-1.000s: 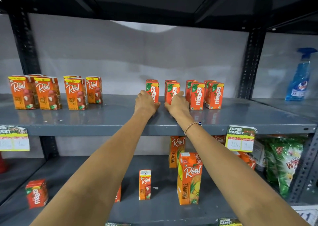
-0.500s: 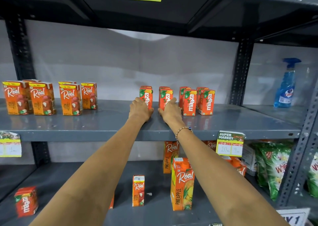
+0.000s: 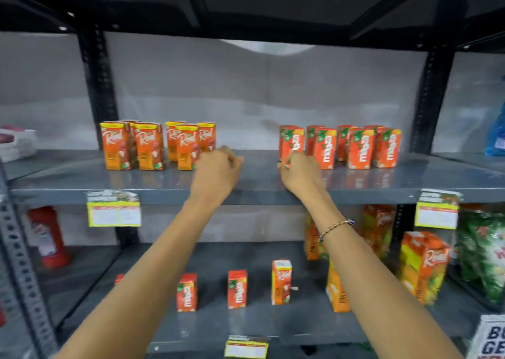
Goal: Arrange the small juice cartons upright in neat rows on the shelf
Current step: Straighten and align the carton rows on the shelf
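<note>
Juice cartons are being lined up on the middle shelf [image 3: 257, 192].

Two upright groups are seen: Real cartons [image 3: 153, 145] on the left, Maaza cartons [image 3: 341, 147] on the right. The right hand [image 3: 299, 171] is pinched on the leftmost Maaza carton [image 3: 291, 144]. The left hand [image 3: 216, 172] is curled shut and holds nothing, near the Real group. Three small cartons [image 3: 237, 289] are left on the lower shelf. Bare shelf is open between the groups, and the front edge is close.

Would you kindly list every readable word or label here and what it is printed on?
"Real": left group of small cartons on the upper shelf.
"maaza": right group of small cartons, sideways, blurred.
"Real": large carton lower right.
"BU / GE": cut-off sign.
Price tags: too blurred to read.
</note>
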### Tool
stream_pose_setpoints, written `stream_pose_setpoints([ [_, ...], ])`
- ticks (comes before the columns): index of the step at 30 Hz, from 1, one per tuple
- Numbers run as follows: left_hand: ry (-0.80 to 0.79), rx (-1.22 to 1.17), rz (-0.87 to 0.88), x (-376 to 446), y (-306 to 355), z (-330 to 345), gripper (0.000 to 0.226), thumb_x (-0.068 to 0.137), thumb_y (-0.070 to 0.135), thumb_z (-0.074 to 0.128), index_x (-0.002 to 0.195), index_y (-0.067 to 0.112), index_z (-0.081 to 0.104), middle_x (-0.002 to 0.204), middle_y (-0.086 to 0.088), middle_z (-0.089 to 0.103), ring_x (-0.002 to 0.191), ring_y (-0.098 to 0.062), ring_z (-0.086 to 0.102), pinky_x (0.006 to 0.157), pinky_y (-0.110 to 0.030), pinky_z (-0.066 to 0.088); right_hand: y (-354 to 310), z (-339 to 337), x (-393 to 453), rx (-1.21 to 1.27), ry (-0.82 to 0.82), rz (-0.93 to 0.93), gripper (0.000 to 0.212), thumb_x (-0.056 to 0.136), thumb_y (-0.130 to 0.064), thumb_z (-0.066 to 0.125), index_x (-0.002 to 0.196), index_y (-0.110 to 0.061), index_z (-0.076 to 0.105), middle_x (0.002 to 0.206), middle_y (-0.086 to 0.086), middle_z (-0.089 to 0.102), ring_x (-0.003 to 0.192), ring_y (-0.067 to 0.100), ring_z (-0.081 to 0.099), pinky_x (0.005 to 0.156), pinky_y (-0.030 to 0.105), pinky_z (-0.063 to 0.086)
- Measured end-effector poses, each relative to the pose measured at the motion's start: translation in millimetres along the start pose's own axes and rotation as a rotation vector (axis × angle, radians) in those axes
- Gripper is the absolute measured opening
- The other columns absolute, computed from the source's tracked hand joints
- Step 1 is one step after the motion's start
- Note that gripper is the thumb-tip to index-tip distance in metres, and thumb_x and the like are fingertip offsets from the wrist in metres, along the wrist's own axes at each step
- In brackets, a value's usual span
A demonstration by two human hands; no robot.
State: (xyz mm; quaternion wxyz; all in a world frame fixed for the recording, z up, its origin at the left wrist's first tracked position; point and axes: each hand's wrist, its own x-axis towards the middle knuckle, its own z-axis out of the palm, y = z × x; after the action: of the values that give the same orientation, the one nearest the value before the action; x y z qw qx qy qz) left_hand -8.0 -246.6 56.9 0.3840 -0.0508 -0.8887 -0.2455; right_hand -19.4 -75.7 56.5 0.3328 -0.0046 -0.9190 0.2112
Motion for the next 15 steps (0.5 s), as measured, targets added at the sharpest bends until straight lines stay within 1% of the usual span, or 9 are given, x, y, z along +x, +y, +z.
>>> stream_pose_setpoints([
  [1, 0.087, -0.004, -0.025, 0.5, -22.8, -16.9, 0.027, 0.092, 0.028, 0.055, 0.101, 0.004, 0.065, 0.099, -0.018, 0.069, 0.096, -0.036, 0.063, 0.080, -0.038, 0.046, -20.1, 7.1, -3.7, 0.050, 0.000, -0.028, 0.027, 0.091, -0.024, 0.052, 0.099, -0.001, 0.064, 0.104, 0.018, 0.068, 0.101, 0.035, 0.061, 0.076, 0.032, 0.046],
  [2, 0.159, 0.012, -0.056, 1.6, -43.3, -31.9, 0.028, 0.091, 0.023, 0.057, 0.106, 0.000, 0.060, 0.105, -0.022, 0.065, 0.099, -0.038, 0.059, 0.084, -0.041, 0.044, -40.6, 15.0, -5.8, 0.100, -0.012, -0.052, 0.027, 0.091, -0.023, 0.052, 0.098, -0.001, 0.064, 0.101, 0.017, 0.069, 0.100, 0.034, 0.062, 0.077, 0.032, 0.047],
  [4, 0.209, 0.083, -0.149, 6.2, -72.9, -53.0, 0.044, 0.090, 0.019, 0.059, 0.120, -0.011, 0.047, 0.121, -0.031, 0.051, 0.111, -0.046, 0.048, 0.096, -0.050, 0.038, -78.9, 31.6, -8.4, 0.208, -0.053, -0.080, 0.026, 0.090, -0.025, 0.055, 0.098, -0.001, 0.062, 0.100, 0.017, 0.069, 0.099, 0.034, 0.062, 0.077, 0.035, 0.050],
  [6, 0.133, 0.085, -0.229, 11.2, -88.9, -62.3, 0.063, 0.092, 0.023, 0.058, 0.132, -0.017, 0.031, 0.131, -0.034, 0.041, 0.122, -0.047, 0.040, 0.104, -0.052, 0.031, -112.1, 46.7, -9.8, 0.327, -0.099, -0.079, 0.033, 0.086, -0.030, 0.063, 0.103, -0.002, 0.057, 0.102, 0.017, 0.068, 0.097, 0.033, 0.062, 0.071, 0.034, 0.047],
  [7, 0.077, 0.067, -0.257, 12.8, -94.5, -63.7, 0.069, 0.092, 0.025, 0.057, 0.136, -0.016, 0.025, 0.134, -0.033, 0.038, 0.126, -0.046, 0.037, 0.107, -0.050, 0.029, -126.4, 53.4, -10.0, 0.364, -0.119, -0.080, 0.038, 0.084, -0.032, 0.066, 0.106, -0.003, 0.055, 0.106, 0.016, 0.067, 0.099, 0.032, 0.062, 0.071, 0.034, 0.046],
  [8, 0.023, 0.052, -0.278, 13.5, -99.0, -63.8, 0.072, 0.092, 0.027, 0.057, 0.138, -0.015, 0.021, 0.137, -0.032, 0.035, 0.129, -0.044, 0.034, 0.108, -0.049, 0.028, -138.7, 59.5, -9.5, 0.378, -0.139, -0.079, 0.043, 0.082, -0.032, 0.068, 0.111, -0.004, 0.053, 0.111, 0.015, 0.066, 0.103, 0.032, 0.061, 0.075, 0.035, 0.047],
  [11, -0.080, 0.027, -0.329, 16.4, -107.6, -59.3, 0.073, 0.092, 0.029, 0.058, 0.139, -0.012, 0.020, 0.144, -0.031, 0.028, 0.134, -0.044, 0.030, 0.109, -0.047, 0.027, -164.5, 74.6, -4.7, 0.402, -0.208, -0.050, 0.063, 0.077, -0.032, 0.074, 0.125, -0.005, 0.043, 0.125, 0.015, 0.058, 0.116, 0.033, 0.055, 0.096, 0.041, 0.046],
  [12, -0.101, 0.032, -0.343, 18.5, -108.8, -58.4, 0.073, 0.093, 0.030, 0.057, 0.140, -0.011, 0.019, 0.146, -0.030, 0.026, 0.135, -0.044, 0.029, 0.110, -0.047, 0.027, -170.6, 78.4, -2.8, 0.415, -0.239, -0.024, 0.071, 0.075, -0.033, 0.075, 0.130, -0.006, 0.039, 0.128, 0.015, 0.056, 0.118, 0.033, 0.054, 0.100, 0.045, 0.044],
  [15, -0.121, 0.055, -0.369, 28.0, -111.3, -54.5, 0.071, 0.093, 0.029, 0.056, 0.142, -0.007, 0.019, 0.146, -0.027, 0.029, 0.135, -0.041, 0.030, 0.110, -0.047, 0.029, -181.9, 87.4, 2.0, 0.463, -0.281, 0.098, 0.087, 0.074, -0.036, 0.075, 0.138, -0.006, 0.025, 0.130, 0.013, 0.054, 0.120, 0.033, 0.052, 0.100, 0.048, 0.044],
])
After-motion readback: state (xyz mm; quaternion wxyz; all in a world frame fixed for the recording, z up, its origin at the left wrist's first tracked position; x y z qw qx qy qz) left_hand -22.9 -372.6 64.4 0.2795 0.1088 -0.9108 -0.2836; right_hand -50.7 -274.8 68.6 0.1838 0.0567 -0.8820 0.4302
